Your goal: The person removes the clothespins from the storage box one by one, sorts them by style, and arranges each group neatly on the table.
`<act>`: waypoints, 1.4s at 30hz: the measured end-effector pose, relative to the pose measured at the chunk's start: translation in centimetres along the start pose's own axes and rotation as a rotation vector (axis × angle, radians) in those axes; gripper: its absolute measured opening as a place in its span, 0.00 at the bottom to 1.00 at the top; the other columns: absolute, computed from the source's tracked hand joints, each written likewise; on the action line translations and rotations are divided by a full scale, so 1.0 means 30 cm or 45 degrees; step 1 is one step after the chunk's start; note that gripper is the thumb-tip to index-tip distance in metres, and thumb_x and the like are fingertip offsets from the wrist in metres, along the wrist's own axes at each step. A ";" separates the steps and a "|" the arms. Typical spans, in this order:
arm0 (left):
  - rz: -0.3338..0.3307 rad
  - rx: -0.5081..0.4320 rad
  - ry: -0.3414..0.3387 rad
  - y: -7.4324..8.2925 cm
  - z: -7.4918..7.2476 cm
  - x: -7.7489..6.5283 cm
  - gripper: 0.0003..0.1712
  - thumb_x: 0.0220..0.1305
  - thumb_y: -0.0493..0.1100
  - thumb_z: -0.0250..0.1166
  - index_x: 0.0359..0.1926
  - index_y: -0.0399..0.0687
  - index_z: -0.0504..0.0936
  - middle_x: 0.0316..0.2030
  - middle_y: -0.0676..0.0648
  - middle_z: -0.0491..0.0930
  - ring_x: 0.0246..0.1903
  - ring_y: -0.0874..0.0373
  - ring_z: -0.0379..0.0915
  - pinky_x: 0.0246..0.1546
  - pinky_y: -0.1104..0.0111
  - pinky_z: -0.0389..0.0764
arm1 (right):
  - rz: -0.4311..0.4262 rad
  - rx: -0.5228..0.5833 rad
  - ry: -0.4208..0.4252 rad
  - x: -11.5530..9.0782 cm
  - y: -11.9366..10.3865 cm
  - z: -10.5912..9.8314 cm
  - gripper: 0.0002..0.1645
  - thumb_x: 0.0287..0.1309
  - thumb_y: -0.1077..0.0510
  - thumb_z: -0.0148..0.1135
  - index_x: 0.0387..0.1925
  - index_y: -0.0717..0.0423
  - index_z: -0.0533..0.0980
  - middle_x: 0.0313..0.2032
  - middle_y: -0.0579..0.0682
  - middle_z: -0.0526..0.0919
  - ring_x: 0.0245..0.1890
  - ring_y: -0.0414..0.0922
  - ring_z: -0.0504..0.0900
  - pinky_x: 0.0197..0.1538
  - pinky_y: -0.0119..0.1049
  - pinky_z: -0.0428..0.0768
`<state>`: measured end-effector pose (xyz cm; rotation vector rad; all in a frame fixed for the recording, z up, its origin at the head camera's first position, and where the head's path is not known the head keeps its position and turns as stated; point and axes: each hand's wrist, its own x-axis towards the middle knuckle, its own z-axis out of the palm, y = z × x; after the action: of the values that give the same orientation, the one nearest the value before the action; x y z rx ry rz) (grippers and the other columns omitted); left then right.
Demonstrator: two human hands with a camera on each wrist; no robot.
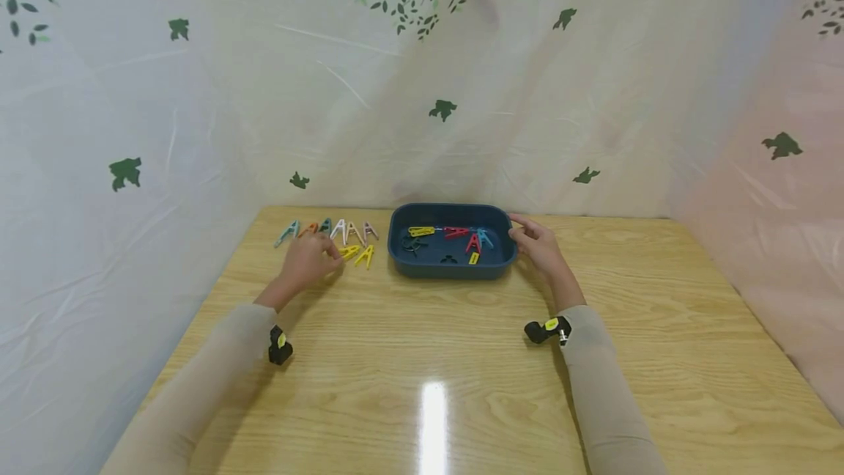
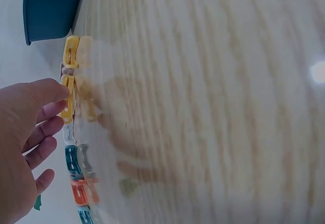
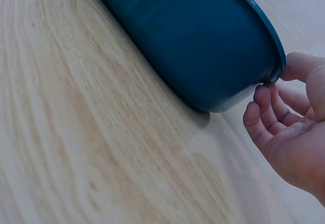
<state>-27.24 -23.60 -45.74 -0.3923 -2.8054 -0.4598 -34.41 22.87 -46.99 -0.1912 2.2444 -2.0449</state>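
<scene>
Your left hand [image 1: 306, 262] pinches yellow clip [image 1: 350, 251]: likely light, stiff; grasp by sides. Your right hand [image 1: 539, 248] grips basin [image 1: 428, 269] by rim.

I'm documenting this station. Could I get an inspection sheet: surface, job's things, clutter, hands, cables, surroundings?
Surface: light wood-grain tabletop, glare streak near the front.
Job's things: dark-blue rounded rectangular plastic bin; small coloured plastic clips inside, more on the tabletop to its left.
Clutter: nothing seen.
Hands: left hand pinches a yellow plastic clip; right hand holds the bin's right rim.
Cables: nothing seen.
Surroundings: pale sheeting printed with green leaves.
</scene>
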 end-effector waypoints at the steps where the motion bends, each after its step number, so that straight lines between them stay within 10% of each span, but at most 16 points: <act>1: 0.016 0.008 0.002 0.001 0.003 -0.002 0.07 0.53 0.41 0.76 0.24 0.45 0.87 0.30 0.44 0.87 0.34 0.47 0.79 0.41 0.52 0.78 | -0.004 0.001 0.005 0.002 0.004 0.001 0.30 0.72 0.59 0.58 0.72 0.60 0.68 0.32 0.37 0.76 0.28 0.32 0.71 0.34 0.24 0.76; 25: 0.073 0.053 -0.059 0.061 0.046 -0.002 0.08 0.53 0.48 0.77 0.28 0.50 0.89 0.33 0.48 0.86 0.37 0.50 0.75 0.43 0.53 0.74 | 0.042 0.013 -0.026 -0.040 -0.073 0.014 0.30 0.71 0.63 0.57 0.71 0.63 0.68 0.31 0.40 0.76 0.27 0.34 0.71 0.36 0.29 0.76; 42: 0.101 -0.012 -0.020 0.074 0.029 0.001 0.10 0.52 0.47 0.78 0.31 0.48 0.89 0.32 0.47 0.85 0.34 0.51 0.74 0.38 0.57 0.72 | -0.015 -0.003 0.000 0.006 0.009 0.000 0.30 0.72 0.59 0.58 0.72 0.60 0.68 0.30 0.37 0.75 0.26 0.33 0.69 0.33 0.26 0.74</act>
<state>-26.79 -21.26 -45.92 -0.5097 -2.7917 -0.4539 -34.60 22.86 -47.26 -0.2057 2.2510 -2.0485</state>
